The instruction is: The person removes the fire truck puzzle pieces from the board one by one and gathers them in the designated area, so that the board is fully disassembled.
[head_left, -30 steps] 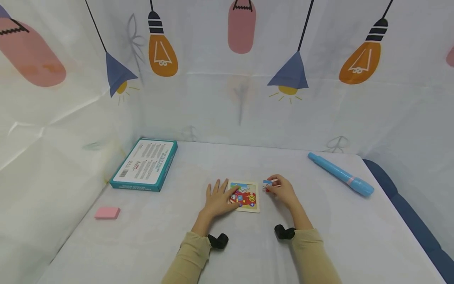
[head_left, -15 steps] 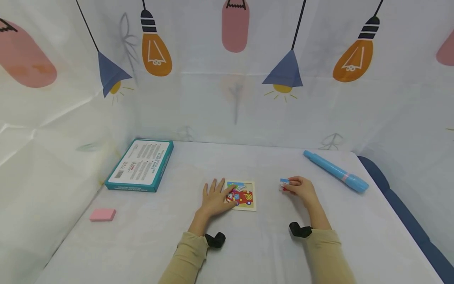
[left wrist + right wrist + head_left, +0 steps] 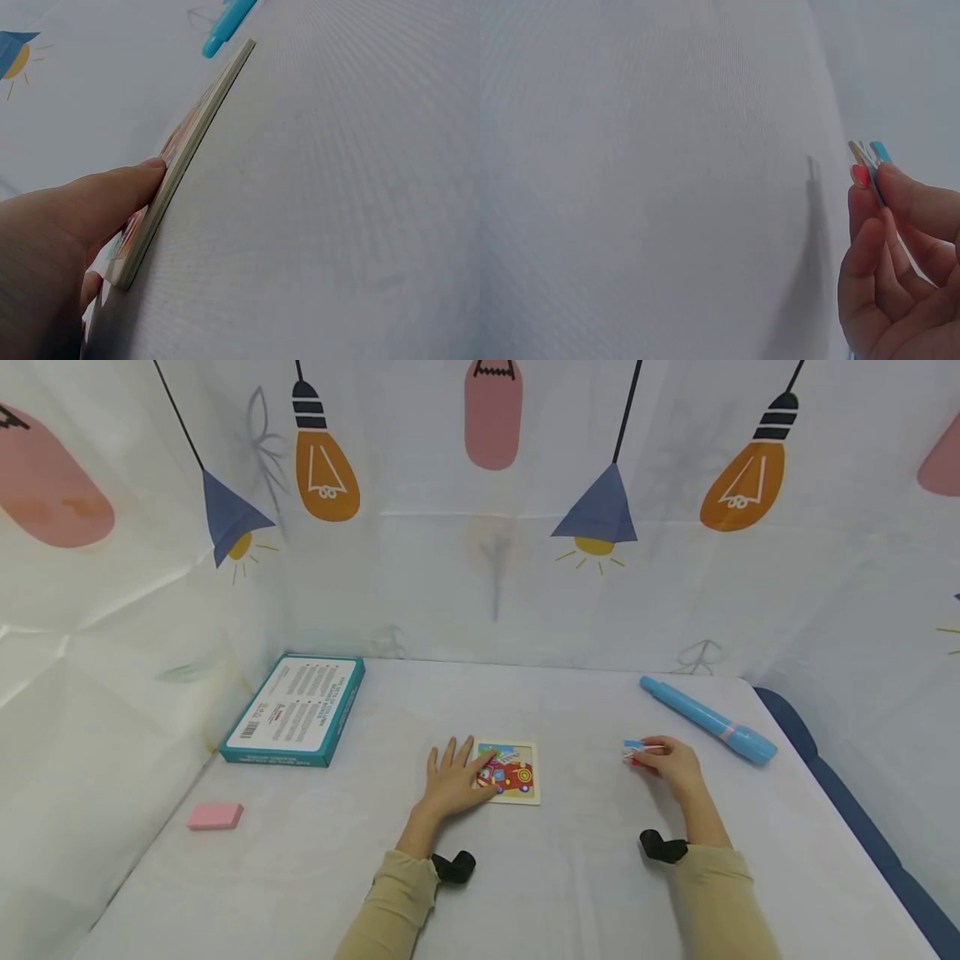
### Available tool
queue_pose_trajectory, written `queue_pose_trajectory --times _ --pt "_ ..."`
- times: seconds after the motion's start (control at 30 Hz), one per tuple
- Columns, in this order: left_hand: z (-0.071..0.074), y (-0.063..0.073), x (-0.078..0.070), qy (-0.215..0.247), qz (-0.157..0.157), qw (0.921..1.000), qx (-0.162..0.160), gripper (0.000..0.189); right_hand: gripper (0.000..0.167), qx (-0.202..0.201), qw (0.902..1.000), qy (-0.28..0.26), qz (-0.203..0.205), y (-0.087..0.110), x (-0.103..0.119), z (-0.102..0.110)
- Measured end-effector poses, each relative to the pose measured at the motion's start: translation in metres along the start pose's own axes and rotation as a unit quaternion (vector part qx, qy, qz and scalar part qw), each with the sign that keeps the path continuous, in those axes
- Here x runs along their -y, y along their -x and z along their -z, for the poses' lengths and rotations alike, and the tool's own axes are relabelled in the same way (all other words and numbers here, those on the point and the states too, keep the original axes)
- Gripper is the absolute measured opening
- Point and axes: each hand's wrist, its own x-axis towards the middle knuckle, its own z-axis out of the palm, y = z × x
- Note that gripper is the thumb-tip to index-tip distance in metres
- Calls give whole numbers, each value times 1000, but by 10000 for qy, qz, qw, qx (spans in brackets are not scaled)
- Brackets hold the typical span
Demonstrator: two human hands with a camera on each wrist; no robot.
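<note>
A small framed jigsaw puzzle (image 3: pixel 517 774) with a red vehicle picture lies mid-table. My left hand (image 3: pixel 453 781), fingers spread, rests over its left side. The left wrist view shows the thumb (image 3: pixel 124 187) pressing on the face of the puzzle tray (image 3: pixel 191 146), seen nearly edge-on. To the right, my right hand (image 3: pixel 675 768) pinches a small puzzle piece (image 3: pixel 632 748) coloured blue, white and red. In the right wrist view the piece (image 3: pixel 862 174) sits between thumb and fingertips, raised over the white surface, with a shadow beside it. The fingers hide part of the piece.
A teal flat box (image 3: pixel 292 710) with printed text lies at the back left, with a pink block (image 3: pixel 215 817) in front of it. A blue marker-shaped tube (image 3: pixel 708 720) lies at the back right. White sheeting with lamp prints encloses the table (image 3: pixel 570 877).
My right hand has moved to the right, away from the puzzle tray, carrying the pinched piece. My left hand stays on the tray. The whole head view has shifted slightly.
</note>
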Motion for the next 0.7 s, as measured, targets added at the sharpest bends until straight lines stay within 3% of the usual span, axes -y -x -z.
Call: queue_pose_trajectory --times 0.17,0.5,0.6,0.7 --pt "0 0 1 -54 -3 10000 25 66 52 -169 9988 425 -151 0 -6 12" --pt "3 2 -1 69 -7 10000 54 65 46 -358 9954 762 -451 0 -14 23" --pt "4 2 -2 55 -1 10000 76 65 44 -494 9906 1233 -335 -2 -15 22" --pt "4 2 -2 40 -11 10000 78 65 43 -650 9797 1880 -227 -3 -15 20"
